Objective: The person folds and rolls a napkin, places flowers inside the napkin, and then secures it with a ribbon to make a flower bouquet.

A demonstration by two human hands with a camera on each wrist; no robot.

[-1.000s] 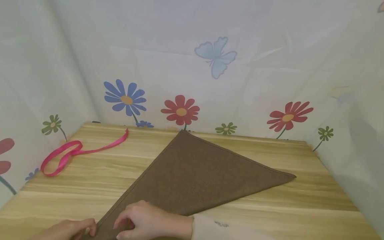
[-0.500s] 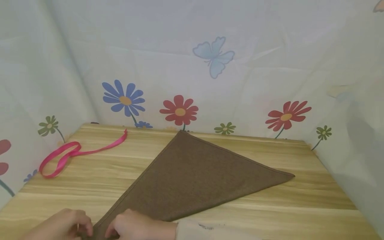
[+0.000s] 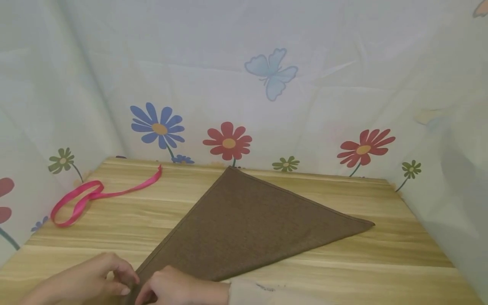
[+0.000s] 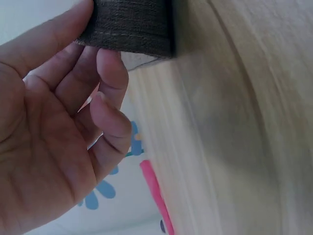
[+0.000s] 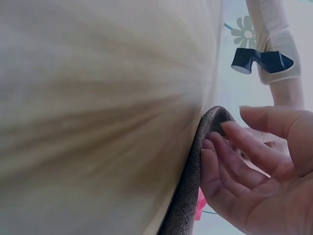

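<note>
A brown hemmed cloth [image 3: 244, 224], folded into a triangle, lies on the wooden table with its near left corner between both hands. My left hand [image 3: 95, 277] pinches that corner; in the left wrist view the thumb lies over the stitched edge of the cloth [image 4: 129, 24], with fingers beneath. Just to its right, my right hand [image 3: 173, 288] bends over the cloth. In the right wrist view, fingertips of the right hand [image 5: 259, 171] touch the upturned, curling cloth [image 5: 188, 200], while the thumb stands apart from it. The near corner's very tip is hidden in the head view.
A looped pink ribbon [image 3: 81, 201] lies on the table's [image 3: 126, 228] left side, its tail running toward the back edge. Floral-printed curtain fabric [image 3: 213, 55] stands around the back and sides. The cloth's far corner reaches the table's back edge.
My right hand has come down and left to the cloth's near corner. My left hand moved slightly left, then right and up, raising the corner. Ribbon and the cloth's far part have stayed put.
</note>
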